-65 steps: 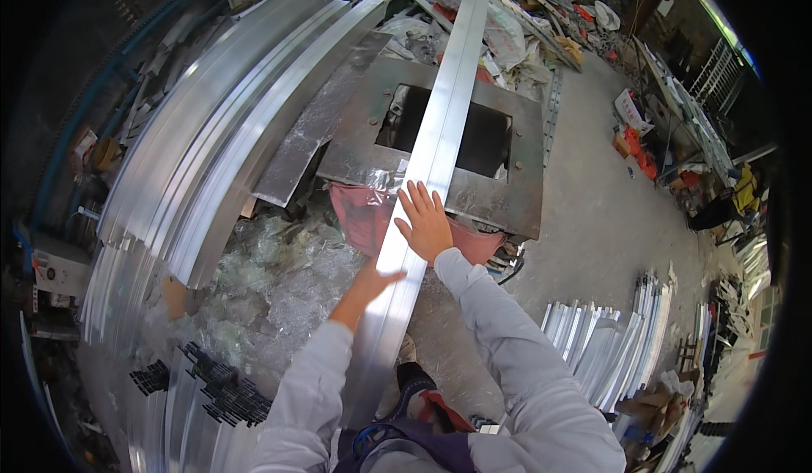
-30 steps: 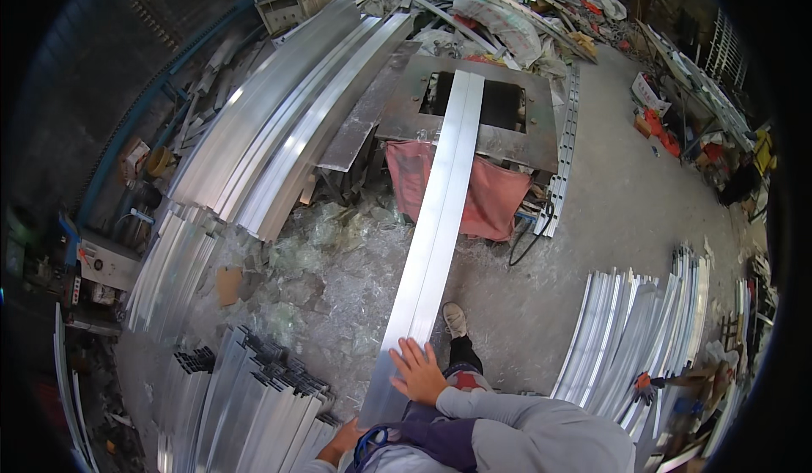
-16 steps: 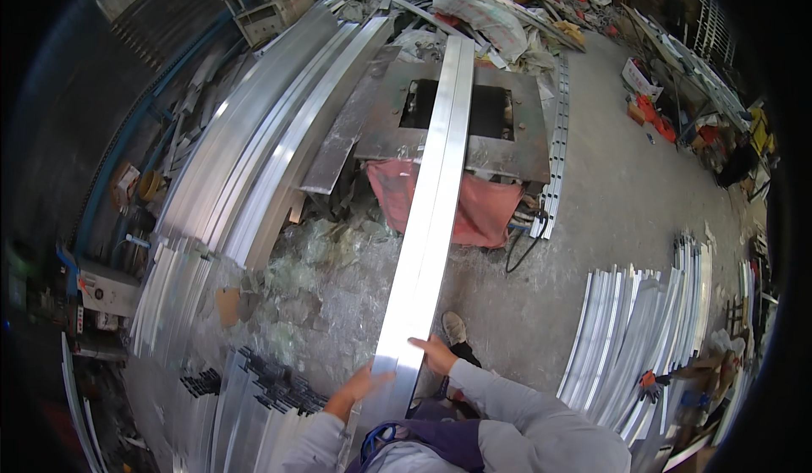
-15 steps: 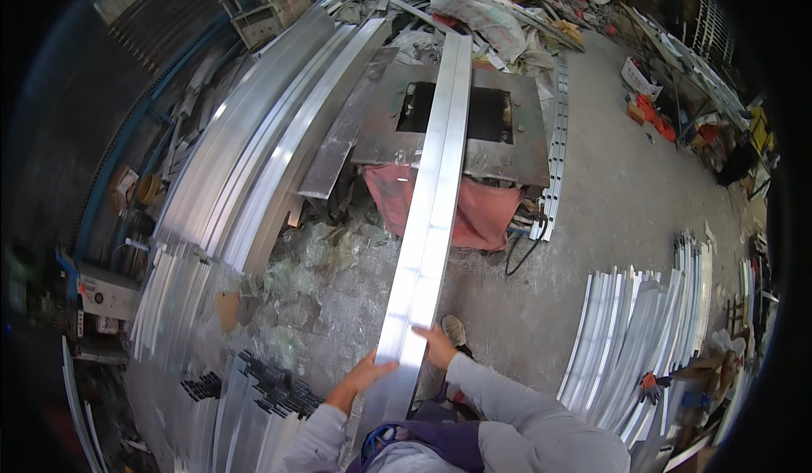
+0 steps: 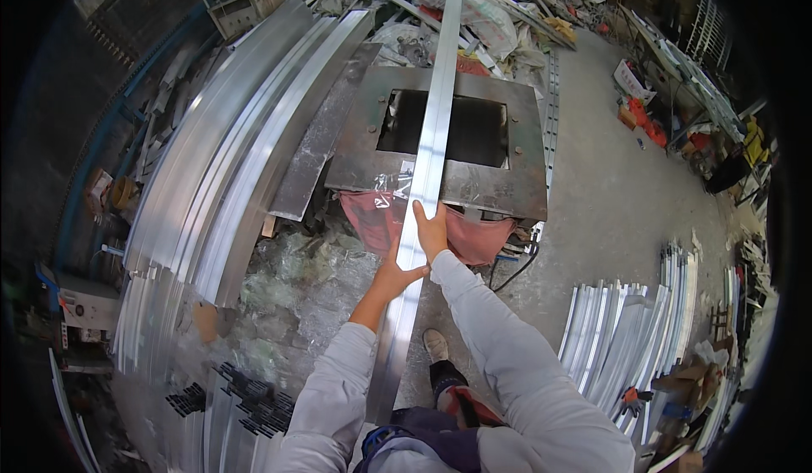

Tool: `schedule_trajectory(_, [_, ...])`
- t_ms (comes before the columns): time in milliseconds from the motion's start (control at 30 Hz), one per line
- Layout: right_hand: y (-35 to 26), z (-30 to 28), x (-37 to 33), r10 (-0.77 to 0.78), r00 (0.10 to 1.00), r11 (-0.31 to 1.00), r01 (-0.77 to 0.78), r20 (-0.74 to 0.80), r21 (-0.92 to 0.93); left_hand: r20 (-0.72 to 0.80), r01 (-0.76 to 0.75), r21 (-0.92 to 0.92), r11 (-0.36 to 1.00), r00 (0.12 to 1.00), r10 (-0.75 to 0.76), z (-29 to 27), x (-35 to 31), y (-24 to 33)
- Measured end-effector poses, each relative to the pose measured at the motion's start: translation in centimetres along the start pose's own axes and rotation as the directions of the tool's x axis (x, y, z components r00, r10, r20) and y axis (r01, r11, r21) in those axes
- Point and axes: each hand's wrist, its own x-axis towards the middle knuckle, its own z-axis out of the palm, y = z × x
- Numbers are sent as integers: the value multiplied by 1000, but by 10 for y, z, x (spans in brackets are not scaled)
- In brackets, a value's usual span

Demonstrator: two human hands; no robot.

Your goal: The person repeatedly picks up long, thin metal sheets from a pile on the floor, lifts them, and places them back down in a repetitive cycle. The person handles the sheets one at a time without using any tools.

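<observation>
A long silvery metal profile (image 5: 435,126) runs from near my waist out over a dark metal table (image 5: 355,147) with a rectangular opening (image 5: 475,130). My left hand (image 5: 395,277) grips the profile's left edge, thumb laid across its top face. Slightly farther out, my right hand (image 5: 431,229) is closed on the right edge, thumb on top. The fingers under the profile are hidden. Red cloth (image 5: 484,234) hangs from the table's near side, just beyond my hands.
Long profiles (image 5: 254,147) lie stacked on the left. More bundles (image 5: 613,329) stand at the right, with a glove (image 5: 634,400) on them. Black-ended pieces (image 5: 254,401) are at the lower left. Plastic film (image 5: 296,291) covers floor left of me; scrap (image 5: 499,29) is piled behind the table.
Both hands have moved forward, away from my body, still holding the profile. Its far end now reaches farther past the table, and the table opening appears larger and nearer.
</observation>
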Motion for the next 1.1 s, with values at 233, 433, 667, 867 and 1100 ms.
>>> schedule_trajectory(233, [29, 11, -92, 47, 998, 999, -48, 39, 23, 40, 3, 10, 1000, 999, -3, -19, -81, -47])
schedule_trajectory(433, [58, -29, -232, 392, 825, 828, -509, 408, 234, 137, 272, -151, 951, 958, -252, -29, -301, -82])
schedule_trajectory(667, [56, -44, -262, 235, 793, 614, -569, 562, 547, 63, 606, -51, 794, 795, -603, -28, -615, -175])
schedule_trajectory(867, [39, -9, -335, 155, 736, 466, -643, 659, 608, -58, 741, -133, 658, 657, -752, -42, -756, -223])
schedule_trajectory(1100, [-29, 32, -362, 69, 928, 925, -197, 366, 325, -443, 507, 29, 861, 779, -444, -50, -674, -221])
